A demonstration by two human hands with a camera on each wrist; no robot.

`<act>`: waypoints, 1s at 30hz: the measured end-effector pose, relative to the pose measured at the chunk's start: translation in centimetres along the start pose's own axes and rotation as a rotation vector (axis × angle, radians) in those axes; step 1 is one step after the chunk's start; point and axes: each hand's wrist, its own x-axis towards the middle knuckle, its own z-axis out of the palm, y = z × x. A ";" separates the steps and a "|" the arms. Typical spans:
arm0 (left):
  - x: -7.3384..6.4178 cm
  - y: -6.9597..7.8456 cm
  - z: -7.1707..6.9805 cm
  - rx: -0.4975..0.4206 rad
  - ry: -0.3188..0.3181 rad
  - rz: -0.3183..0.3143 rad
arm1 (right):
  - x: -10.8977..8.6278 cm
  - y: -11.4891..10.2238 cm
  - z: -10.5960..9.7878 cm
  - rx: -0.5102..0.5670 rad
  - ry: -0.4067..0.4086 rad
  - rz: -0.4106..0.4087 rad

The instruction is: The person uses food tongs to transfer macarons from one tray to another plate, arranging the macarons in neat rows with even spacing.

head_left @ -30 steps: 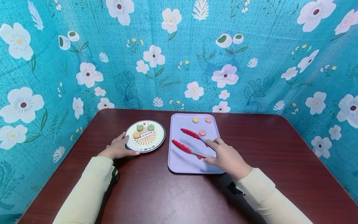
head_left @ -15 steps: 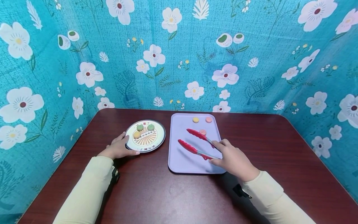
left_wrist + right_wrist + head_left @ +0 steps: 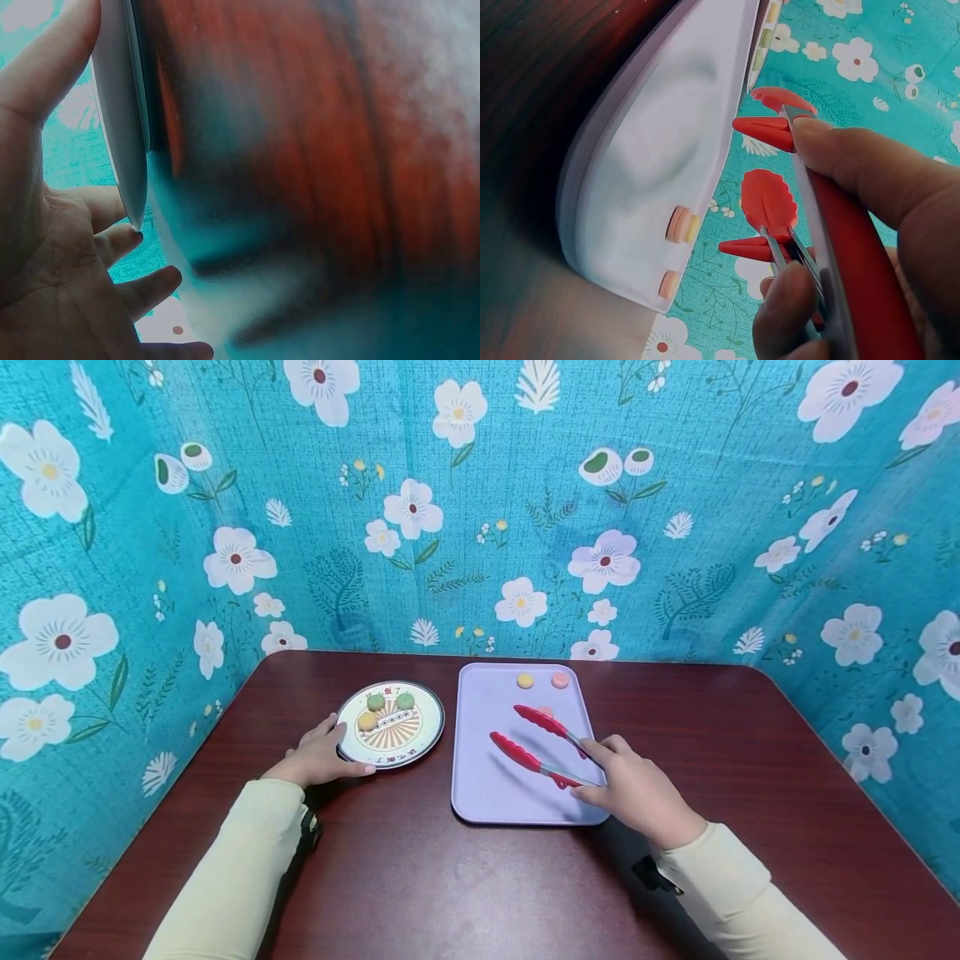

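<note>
The right grip (image 3: 643,793) moved toward the counter's (image 3: 435,877) right edge, curled round the wide-spread red tongs (image 3: 516,752) over the tray (image 3: 480,802). The left grip (image 3: 318,756), spread wide, touches the plate (image 3: 426,735) near the back left corner.

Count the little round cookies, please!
6: the left green cookie, the right green cookie and the orange cookie on the plate; the yellow cookie, the far pink cookie and the near pink cookie (partly hidden by the tongs) on the tray.

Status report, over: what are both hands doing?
Right hand holds spread, red-tipped metal tongs above rectangular lilac tray. Left hand touches round white patterned plate. Two pink, one yellow round cookies on tray. No obstruction seen.
</note>
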 end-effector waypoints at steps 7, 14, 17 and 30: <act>0.1 -0.1 0.0 0.004 0.002 0.000 | 0.0 0.5 0.1 -0.004 0.022 -0.022; 0.0 0.0 0.0 0.000 0.003 0.001 | 0.0 1.0 0.3 0.001 0.029 -0.023; 0.0 0.1 -0.1 -0.004 0.001 0.003 | 0.1 1.2 0.3 0.000 0.033 -0.021; -0.2 0.2 -0.2 -0.002 -0.002 0.005 | 0.7 1.7 -0.3 -0.009 -0.001 0.037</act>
